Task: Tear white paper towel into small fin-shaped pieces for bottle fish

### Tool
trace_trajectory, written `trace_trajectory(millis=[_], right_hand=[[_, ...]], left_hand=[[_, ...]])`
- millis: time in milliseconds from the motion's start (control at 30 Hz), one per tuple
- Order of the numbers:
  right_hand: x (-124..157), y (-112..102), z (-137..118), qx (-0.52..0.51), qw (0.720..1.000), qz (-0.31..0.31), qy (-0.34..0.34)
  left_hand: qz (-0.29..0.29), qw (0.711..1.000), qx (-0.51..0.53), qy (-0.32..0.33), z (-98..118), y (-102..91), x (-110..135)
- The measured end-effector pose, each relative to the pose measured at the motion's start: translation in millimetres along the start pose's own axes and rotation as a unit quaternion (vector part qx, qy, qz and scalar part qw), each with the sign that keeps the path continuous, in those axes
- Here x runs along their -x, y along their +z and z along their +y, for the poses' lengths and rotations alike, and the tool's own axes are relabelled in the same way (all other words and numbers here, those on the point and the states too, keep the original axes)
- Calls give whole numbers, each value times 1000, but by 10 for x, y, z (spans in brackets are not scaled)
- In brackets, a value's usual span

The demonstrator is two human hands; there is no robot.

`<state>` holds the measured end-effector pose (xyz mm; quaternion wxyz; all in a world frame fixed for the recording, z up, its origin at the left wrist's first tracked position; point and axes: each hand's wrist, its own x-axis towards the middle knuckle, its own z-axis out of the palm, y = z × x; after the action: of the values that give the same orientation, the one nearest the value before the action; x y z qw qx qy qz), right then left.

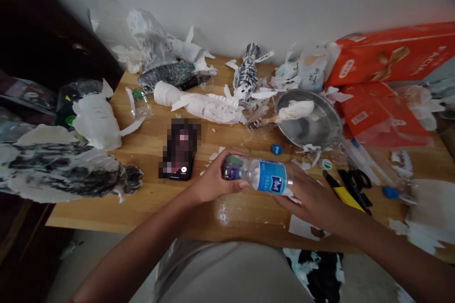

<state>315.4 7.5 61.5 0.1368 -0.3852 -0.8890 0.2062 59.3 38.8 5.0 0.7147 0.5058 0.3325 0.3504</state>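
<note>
I hold a clear plastic bottle (261, 175) with a blue label sideways over the wooden table (149, 144). My left hand (215, 181) is closed round its left end, where purple and green bits show inside. My right hand (310, 195) grips the other end from below. A dark phone (179, 149) lies just left of my left hand. A blue bottle cap (276, 149) rests on the table behind the bottle.
A metal bowl (320, 128) holds a white paper-covered shape. White and black-streaked papier-mâché fish figures (206, 104) lie across the back and left. Scissors (357, 181), a yellow-handled knife (343, 194) and orange packages (387, 59) sit at right. Paper scraps are scattered about.
</note>
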Motion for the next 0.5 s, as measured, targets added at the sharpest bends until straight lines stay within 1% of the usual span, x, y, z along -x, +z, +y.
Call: trace_trajectory(millis=[67, 167, 200, 333, 433, 500], right_hand=[[-26, -52, -18, -18, 999, -21, 19], [-29, -87, -62, -20, 999, -20, 46], [-19, -83, -78, -21, 998, -26, 57], [57, -2, -97, -51, 991, -84, 94], [89, 36, -80, -78, 986, -91, 115], [77, 13, -79, -84, 986, -89, 113]], left_hand=[[-3, 1000, -12, -4, -1, -10, -7], [-6, 1000, -15, 4, -4, -16, -30], [-4, 1000, -14, 7, -6, -15, -37], [9, 1000, -24, 12, -8, -11, -55], [5, 999, -38, 0, 0, -13, -55], [-8, 999, -43, 2, 2, -14, -52]])
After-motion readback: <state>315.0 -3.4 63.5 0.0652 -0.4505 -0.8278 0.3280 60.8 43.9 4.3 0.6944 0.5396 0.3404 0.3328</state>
